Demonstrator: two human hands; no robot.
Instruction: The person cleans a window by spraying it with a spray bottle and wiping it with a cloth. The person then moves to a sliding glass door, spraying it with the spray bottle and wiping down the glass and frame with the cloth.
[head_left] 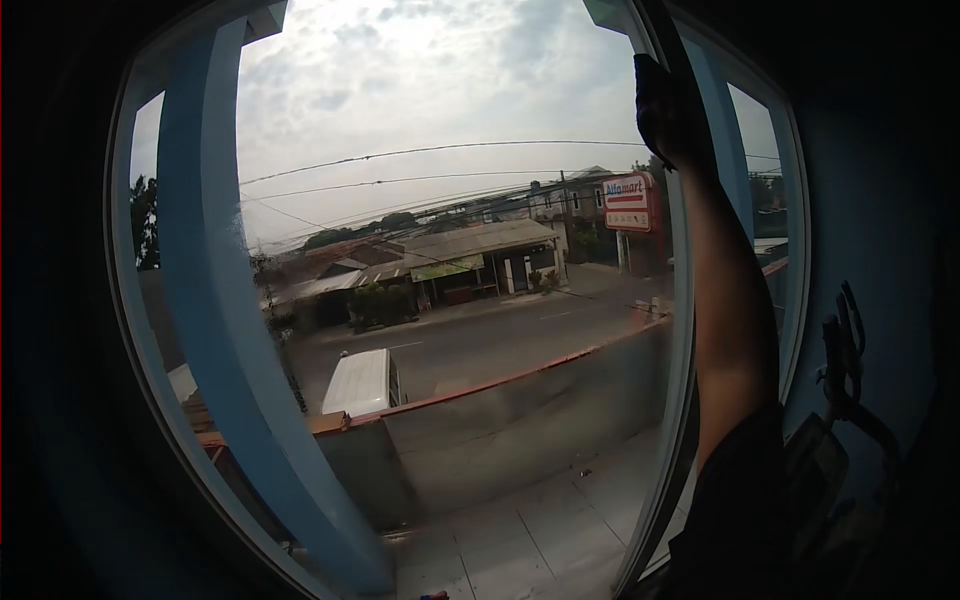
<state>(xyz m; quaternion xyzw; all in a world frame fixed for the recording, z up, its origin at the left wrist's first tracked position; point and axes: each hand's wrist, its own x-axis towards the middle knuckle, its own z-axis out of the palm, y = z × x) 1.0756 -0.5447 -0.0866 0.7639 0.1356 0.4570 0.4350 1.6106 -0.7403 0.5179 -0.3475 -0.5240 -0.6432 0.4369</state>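
My right arm reaches up along the right side of a large glass window. High up, my right hand is closed against the window's dark upright frame. The hand shows almost black against the light, and a dark, soft-edged shape covers the fingers. Whether that is a cloth or a glove, I cannot make out. The window pane beside it looks hazy and smeared in its lower part. My left hand is out of view.
Outside stand a blue pillar, a low balcony wall and a tiled floor. Beyond lie a street, a white van and a shop sign. Dark exercise-type equipment stands indoors at the right.
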